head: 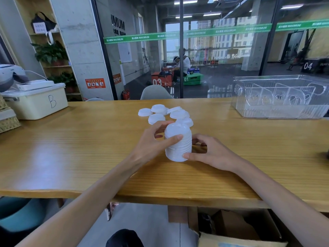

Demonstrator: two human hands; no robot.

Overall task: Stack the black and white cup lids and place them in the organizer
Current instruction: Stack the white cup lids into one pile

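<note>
A tall stack of white cup lids (178,142) stands on the wooden table (71,148) at its middle. My left hand (153,141) grips the stack near its top, thumb across the front and fingers behind. My right hand (204,152) holds the stack's lower right side, thumb tip at its base. Several loose white lids (160,113) lie on the table just behind the stack. The clear plastic organizer (281,98), with upright dividers inside, sits at the table's far right. No black lids are in view.
A cream storage box marked "B" (37,100) stands at the table's far left, beside a woven basket (8,120). A chair back (155,92) shows behind the table. An open cardboard box (236,229) sits on the floor under the table's front edge.
</note>
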